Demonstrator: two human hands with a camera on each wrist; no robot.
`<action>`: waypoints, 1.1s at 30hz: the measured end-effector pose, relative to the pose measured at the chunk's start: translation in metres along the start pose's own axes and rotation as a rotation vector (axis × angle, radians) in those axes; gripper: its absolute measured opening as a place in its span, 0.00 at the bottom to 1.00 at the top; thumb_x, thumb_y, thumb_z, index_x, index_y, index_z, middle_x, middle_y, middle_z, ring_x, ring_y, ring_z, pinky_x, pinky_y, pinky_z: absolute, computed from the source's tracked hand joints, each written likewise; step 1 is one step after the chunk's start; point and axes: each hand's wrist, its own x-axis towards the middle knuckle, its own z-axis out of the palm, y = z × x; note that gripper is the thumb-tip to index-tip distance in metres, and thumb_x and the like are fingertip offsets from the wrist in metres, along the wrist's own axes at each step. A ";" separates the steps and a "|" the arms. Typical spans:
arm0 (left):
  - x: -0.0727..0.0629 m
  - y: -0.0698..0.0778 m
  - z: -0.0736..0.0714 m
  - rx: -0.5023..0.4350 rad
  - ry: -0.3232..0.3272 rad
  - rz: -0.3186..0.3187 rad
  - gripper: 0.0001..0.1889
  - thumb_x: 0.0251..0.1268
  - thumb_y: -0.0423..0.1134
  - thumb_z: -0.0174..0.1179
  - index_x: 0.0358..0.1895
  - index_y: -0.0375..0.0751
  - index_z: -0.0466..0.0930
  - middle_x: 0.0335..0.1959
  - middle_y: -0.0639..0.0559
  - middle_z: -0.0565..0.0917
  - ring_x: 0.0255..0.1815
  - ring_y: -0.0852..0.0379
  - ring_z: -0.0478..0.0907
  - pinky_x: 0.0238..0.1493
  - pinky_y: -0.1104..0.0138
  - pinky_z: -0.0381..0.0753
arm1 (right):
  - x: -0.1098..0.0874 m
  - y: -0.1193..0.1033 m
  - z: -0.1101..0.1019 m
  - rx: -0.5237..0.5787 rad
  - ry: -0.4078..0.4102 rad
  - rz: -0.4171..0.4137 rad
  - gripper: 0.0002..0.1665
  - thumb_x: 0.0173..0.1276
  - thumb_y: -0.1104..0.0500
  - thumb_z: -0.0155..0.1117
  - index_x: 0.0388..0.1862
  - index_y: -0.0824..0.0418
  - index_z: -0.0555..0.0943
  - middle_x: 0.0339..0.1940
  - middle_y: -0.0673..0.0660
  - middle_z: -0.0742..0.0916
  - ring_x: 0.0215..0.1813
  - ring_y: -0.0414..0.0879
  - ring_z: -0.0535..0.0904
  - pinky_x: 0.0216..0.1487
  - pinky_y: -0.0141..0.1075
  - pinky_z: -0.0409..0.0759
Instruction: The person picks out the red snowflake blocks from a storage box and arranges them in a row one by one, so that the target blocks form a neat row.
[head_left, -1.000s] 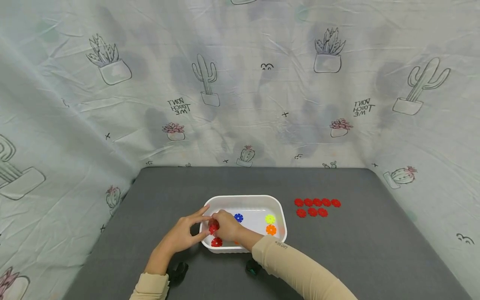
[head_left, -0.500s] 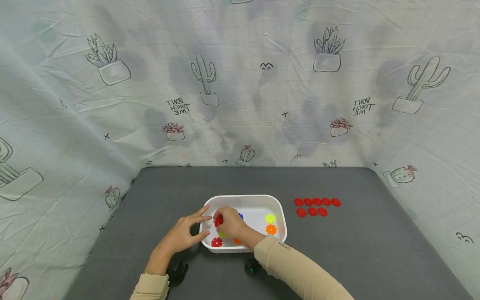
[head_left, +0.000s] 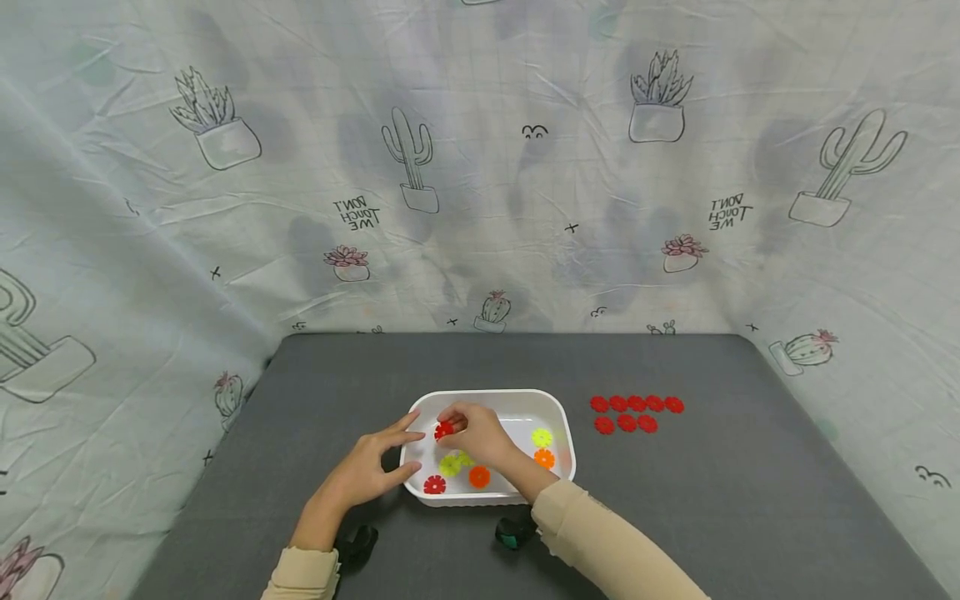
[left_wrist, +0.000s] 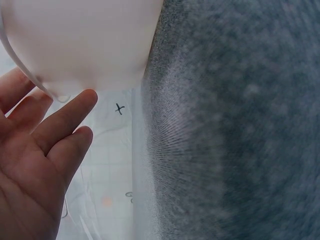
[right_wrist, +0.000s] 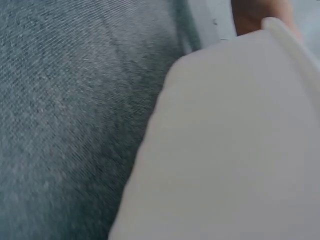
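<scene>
A white plastic tray (head_left: 487,500) stands on the grey table. At its left end my left hand (head_left: 365,465) spreads its fingers against the rim; in the left wrist view these fingers (left_wrist: 70,120) lie along the tray's outer wall. My right hand (head_left: 480,435) reaches over the tray and pinches a red notched disc (head_left: 443,431) between thumb and fingers. Below it in the tray lie a yellow-green disc (head_left: 450,465), an orange disc (head_left: 479,477) and another red disc (head_left: 435,485). The right wrist view shows mostly the tray's outer wall (right_wrist: 225,140).
To the right of the tray, several red discs (head_left: 626,423) lie in two rows on the table (head_left: 720,500). A yellow disc (head_left: 542,437) and a second orange disc (head_left: 544,459) sit at the tray's right end. Dark objects (head_left: 513,533) lie near the wrists. Patterned cloth surrounds the table.
My right hand has lifted the red disc from the tray's left side and shifted right and away from me, uncovering yellow-green discs and hiding the blue one. The left hand has stayed in place.
</scene>
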 end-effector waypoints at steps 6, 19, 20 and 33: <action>0.000 0.002 -0.001 0.011 -0.010 -0.015 0.23 0.58 0.45 0.64 0.57 0.43 0.80 0.70 0.50 0.66 0.67 0.46 0.69 0.61 0.44 0.70 | -0.010 0.002 -0.019 0.102 0.007 -0.024 0.18 0.58 0.66 0.68 0.50 0.64 0.81 0.41 0.54 0.86 0.42 0.44 0.79 0.42 0.31 0.81; 0.000 0.002 -0.001 0.008 -0.012 -0.035 0.24 0.57 0.46 0.64 0.57 0.42 0.79 0.71 0.51 0.66 0.68 0.47 0.68 0.62 0.45 0.69 | -0.035 0.007 -0.059 0.183 0.130 0.012 0.21 0.61 0.67 0.65 0.54 0.61 0.79 0.48 0.56 0.84 0.49 0.48 0.81 0.47 0.36 0.83; 0.000 0.002 -0.001 0.005 -0.012 -0.033 0.24 0.57 0.46 0.64 0.57 0.42 0.79 0.71 0.51 0.66 0.68 0.47 0.68 0.62 0.45 0.69 | -0.037 0.009 -0.063 0.205 0.148 0.009 0.21 0.61 0.67 0.65 0.54 0.61 0.79 0.48 0.56 0.84 0.48 0.48 0.81 0.47 0.36 0.83; -0.001 0.002 -0.001 0.006 -0.004 -0.016 0.24 0.57 0.44 0.65 0.57 0.42 0.79 0.71 0.50 0.66 0.67 0.47 0.69 0.61 0.45 0.70 | -0.078 0.050 -0.106 0.381 0.349 -0.041 0.24 0.62 0.66 0.65 0.57 0.71 0.76 0.50 0.68 0.82 0.45 0.42 0.79 0.43 0.25 0.80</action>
